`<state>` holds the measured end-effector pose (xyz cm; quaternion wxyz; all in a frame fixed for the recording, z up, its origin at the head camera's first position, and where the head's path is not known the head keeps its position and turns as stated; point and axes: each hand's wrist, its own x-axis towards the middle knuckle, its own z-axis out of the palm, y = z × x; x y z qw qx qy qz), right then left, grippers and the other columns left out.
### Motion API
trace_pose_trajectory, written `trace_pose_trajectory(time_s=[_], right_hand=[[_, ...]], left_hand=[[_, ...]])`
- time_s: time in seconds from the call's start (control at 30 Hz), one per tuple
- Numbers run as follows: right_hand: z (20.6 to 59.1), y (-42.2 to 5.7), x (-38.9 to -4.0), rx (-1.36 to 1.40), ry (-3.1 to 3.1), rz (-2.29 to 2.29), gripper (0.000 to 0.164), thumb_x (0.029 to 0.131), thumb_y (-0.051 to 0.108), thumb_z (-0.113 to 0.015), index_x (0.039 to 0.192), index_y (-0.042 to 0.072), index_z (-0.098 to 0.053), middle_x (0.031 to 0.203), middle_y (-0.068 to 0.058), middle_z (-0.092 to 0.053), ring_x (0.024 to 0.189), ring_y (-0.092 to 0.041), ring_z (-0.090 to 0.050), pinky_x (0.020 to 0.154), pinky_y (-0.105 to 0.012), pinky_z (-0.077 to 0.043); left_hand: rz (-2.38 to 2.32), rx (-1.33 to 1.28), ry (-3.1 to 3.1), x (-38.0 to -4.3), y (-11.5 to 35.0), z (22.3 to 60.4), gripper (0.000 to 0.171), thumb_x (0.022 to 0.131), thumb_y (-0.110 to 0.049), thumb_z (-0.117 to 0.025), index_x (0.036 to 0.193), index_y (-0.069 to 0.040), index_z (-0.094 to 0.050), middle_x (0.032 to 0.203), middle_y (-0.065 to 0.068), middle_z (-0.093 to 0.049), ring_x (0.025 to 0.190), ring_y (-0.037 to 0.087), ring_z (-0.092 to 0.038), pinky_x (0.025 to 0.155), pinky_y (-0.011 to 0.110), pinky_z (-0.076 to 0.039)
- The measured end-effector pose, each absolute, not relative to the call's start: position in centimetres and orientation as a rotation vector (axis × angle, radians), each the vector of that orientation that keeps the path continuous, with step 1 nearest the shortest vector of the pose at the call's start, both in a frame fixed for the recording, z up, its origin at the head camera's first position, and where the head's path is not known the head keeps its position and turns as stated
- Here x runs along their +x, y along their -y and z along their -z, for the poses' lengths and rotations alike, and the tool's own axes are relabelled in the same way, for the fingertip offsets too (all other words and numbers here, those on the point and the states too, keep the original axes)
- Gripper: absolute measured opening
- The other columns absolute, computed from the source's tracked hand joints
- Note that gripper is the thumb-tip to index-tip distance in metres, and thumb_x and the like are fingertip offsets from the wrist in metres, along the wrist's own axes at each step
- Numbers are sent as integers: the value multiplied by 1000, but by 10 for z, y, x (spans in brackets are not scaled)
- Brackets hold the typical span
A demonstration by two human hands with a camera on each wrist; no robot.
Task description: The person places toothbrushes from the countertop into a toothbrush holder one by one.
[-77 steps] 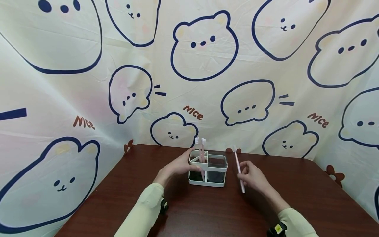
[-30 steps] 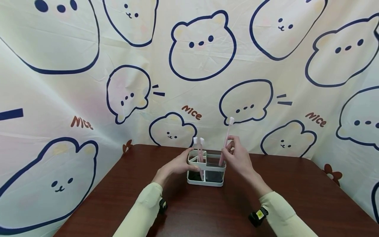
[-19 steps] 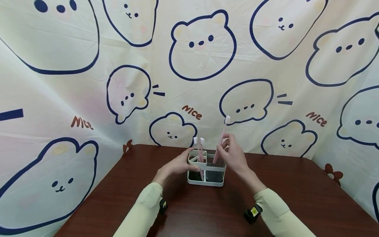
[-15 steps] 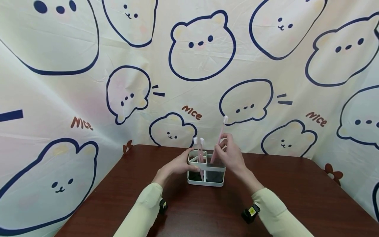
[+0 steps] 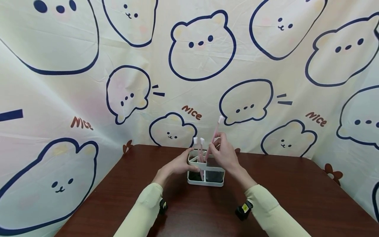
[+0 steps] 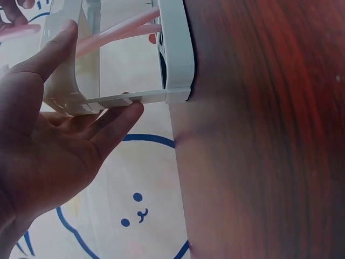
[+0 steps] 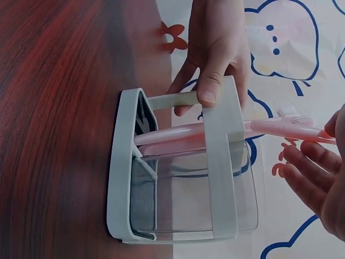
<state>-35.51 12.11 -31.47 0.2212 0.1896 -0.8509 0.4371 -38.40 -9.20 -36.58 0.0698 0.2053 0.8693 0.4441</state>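
Note:
A white toothbrush holder (image 5: pixel 214 184) with a divided upper ring stands upright on the table. Two pink toothbrushes with white heads (image 5: pixel 200 154) stand in its left compartments. My left hand (image 5: pixel 177 164) grips the holder's left side, thumb at the front of the upper ring (image 6: pixel 64 81) and fingers behind it. Between the thumb and fingers of my right hand (image 5: pixel 226 154) is a third pink toothbrush (image 5: pixel 215 132), tilted, head up. Its lower end is at the upper ring, beside the two others. A clear cup (image 7: pixel 248 189) sits in the holder's right half.
The dark brown wooden table (image 5: pixel 195 214) spreads around the holder. Behind it hangs a pale curtain (image 5: pixel 204 95) printed with bear outlines. A wrist camera (image 5: pixel 244 209) is strapped at the right sleeve, another (image 5: pixel 163 205) at the left.
My right hand has lifted the toothbrush from right of the holder, turned it head up and carried it left over the cup to the divided part. The left hand keeps its grip.

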Motion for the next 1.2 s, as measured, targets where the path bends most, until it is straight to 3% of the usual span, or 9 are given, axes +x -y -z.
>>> trace_pose_trajectory(time_s=[0.37,0.7,1.0,1.2], right_hand=[[321,-116,-358,509,2398,-1112,26,99,20,-57,122,11,-48,77,-5,-64,58,-18,-57,49,-31,-49],[327,-114,-358,451,2464,-1025,19,99,26,-57,113,14,-53,80,-3,-68,59,-15,-58,50,-28,-49],[337,-114,-357,428,2514,-896,16,97,27,-62,105,14,-67,89,0,-71,69,-11,-59,60,-26,-51],[341,-116,-359,506,2483,-841,11,94,23,-67,97,14,-71,88,0,-70,81,-19,-65,71,-35,-57]], left_hand=[[-1335,655,-2614,-388,93,367,96,82,-36,-82,156,-17,-24,155,15,-38,133,30,-45,115,59,-32],[-1347,667,-2612,-387,93,367,94,83,-34,-81,156,-16,-25,153,13,-41,131,30,-46,114,59,-33],[-1377,670,-2593,-384,92,366,92,83,-33,-81,155,-14,-26,148,13,-45,126,29,-49,113,59,-34],[-1370,662,-2606,-386,92,367,92,83,-34,-81,155,-15,-27,147,13,-46,124,29,-50,113,59,-35]])
